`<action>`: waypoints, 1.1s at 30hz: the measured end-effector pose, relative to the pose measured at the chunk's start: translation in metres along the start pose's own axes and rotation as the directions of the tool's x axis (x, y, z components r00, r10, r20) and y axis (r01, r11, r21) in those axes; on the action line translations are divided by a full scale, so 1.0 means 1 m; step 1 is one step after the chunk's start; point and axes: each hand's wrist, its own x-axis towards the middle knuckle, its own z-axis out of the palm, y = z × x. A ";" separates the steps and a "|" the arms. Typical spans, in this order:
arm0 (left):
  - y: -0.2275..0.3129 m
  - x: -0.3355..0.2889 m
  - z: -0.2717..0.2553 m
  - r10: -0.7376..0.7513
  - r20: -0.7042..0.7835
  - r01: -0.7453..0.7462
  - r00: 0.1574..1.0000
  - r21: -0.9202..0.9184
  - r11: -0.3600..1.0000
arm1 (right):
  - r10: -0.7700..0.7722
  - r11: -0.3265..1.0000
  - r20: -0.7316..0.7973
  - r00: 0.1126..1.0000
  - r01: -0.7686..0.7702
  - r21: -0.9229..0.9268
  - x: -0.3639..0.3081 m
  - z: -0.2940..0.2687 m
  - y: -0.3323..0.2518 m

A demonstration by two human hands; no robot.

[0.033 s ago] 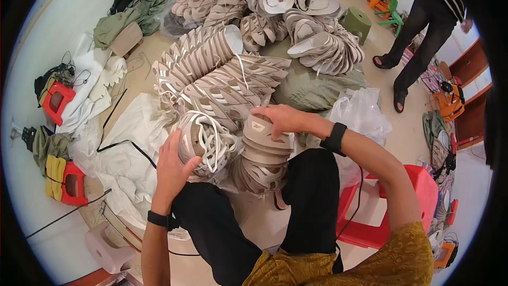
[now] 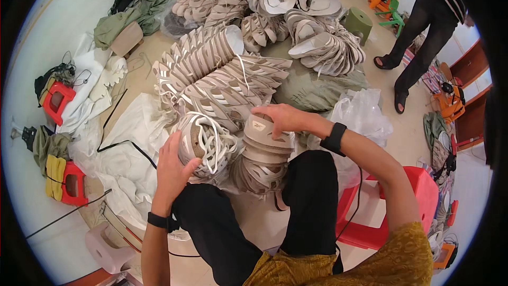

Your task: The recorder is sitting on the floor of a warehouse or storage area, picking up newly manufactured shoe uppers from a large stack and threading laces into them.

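Two bundles of beige shoe uppers stand on the floor before my knees. The left one is a stack of laced shoe uppers, with white laces looped over its top. My left hand lies along its left side, fingers stretched and thumb spread apart on the near side. Beside it rises a column of nested shoe uppers, bending toward its base. My right hand has hold of the top upper, with the fingers over its far edge and the thumb down its near face. Part of the grip is hidden.
Behind the bundles lies a large heap of shoe uppers. A green sack and clear plastic bag lie at right. A red stool is by my right arm. Another person stands far right. White sheeting covers floor at left.
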 end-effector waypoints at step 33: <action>0.020 0.060 0.056 0.020 0.171 -0.057 0.985 0.213 0.975 | 0.012 0.992 -0.418 0.909 0.043 0.122 0.125 0.052 0.048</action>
